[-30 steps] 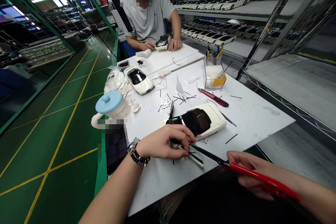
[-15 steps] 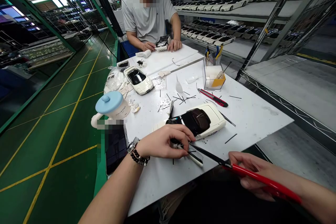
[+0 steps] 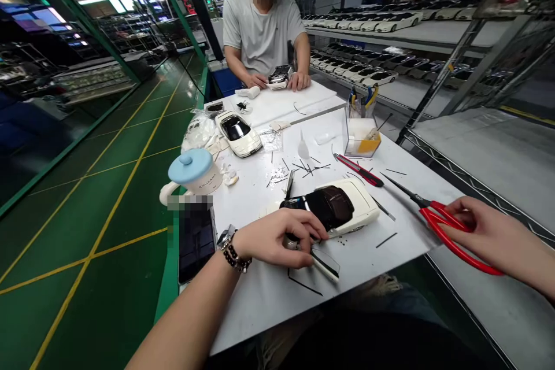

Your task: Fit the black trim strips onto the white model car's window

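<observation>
My left hand (image 3: 277, 237) rests against the front of a white model car with a dark glossy roof (image 3: 347, 202), lying on the white table top (image 3: 381, 248). Under its fingers it pinches a narrow white strip with a transparent film (image 3: 325, 263), part of which is hidden. Off to the right, past the car, my right hand (image 3: 485, 231) grips red-handled scissors (image 3: 442, 228). Their black blades are closed and point up and left, ending over the table and touching nothing.
Across the table, a co-worker's hands hold a model car body (image 3: 280, 76). Nearby are a second white model car (image 3: 237, 134), a blue-lidded mug (image 3: 193, 172), a phone (image 3: 196, 245), a tool holder (image 3: 362, 133), a red craft knife (image 3: 359, 170) and scattered black strips.
My right hand has drawn the scissors away from the strip, out to the right past the table edge. The view has swung slightly. My left hand stays at the car.
</observation>
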Action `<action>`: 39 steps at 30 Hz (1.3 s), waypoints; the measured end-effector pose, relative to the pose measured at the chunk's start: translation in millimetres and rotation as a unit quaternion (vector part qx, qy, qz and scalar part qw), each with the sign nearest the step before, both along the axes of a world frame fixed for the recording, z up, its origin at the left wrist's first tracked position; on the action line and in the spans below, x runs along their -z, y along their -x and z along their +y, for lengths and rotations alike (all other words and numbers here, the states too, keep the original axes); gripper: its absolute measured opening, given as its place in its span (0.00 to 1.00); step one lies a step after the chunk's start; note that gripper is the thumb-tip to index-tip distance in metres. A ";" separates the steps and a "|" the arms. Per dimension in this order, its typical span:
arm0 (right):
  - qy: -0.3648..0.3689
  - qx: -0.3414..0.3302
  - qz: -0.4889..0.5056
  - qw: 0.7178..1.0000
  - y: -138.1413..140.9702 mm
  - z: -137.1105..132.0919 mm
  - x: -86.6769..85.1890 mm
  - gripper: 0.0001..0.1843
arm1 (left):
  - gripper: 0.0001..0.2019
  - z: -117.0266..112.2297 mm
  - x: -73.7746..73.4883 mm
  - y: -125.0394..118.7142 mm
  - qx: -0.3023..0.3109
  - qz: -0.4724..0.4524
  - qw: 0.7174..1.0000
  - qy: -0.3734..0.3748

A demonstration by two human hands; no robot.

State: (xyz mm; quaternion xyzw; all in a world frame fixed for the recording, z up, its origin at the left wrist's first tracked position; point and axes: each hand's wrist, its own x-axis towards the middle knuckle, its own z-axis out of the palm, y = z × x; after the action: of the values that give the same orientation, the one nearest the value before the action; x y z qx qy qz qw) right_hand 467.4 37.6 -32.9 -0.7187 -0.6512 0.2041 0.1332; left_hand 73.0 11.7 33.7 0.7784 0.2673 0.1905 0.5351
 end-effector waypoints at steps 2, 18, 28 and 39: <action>-0.003 -0.002 -0.099 0.995 -0.5 17.0 7.1 0.26 | 0.07 0.5 1.2 0.0 0.007 -0.006 1.000 -0.008; -0.196 -0.164 -0.014 0.967 71.8 68.0 -25.7 0.23 | 0.11 5.5 13.0 2.8 0.040 -0.037 0.998 -0.038; -0.017 -0.223 0.087 0.971 201.2 141.4 -36.3 0.42 | 0.10 3.7 17.5 1.7 0.013 -0.083 0.996 0.032; 0.033 -0.242 0.088 0.966 234.9 178.1 -22.4 0.22 | 0.13 3.2 23.4 0.6 -0.003 -0.138 0.984 0.117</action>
State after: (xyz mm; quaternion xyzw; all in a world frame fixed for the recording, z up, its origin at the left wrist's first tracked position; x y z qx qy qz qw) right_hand 232.5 215.7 -10.5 -0.5230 -0.7845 0.3136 0.1128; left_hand 72.3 14.9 10.3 0.6761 0.2138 0.2652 0.6534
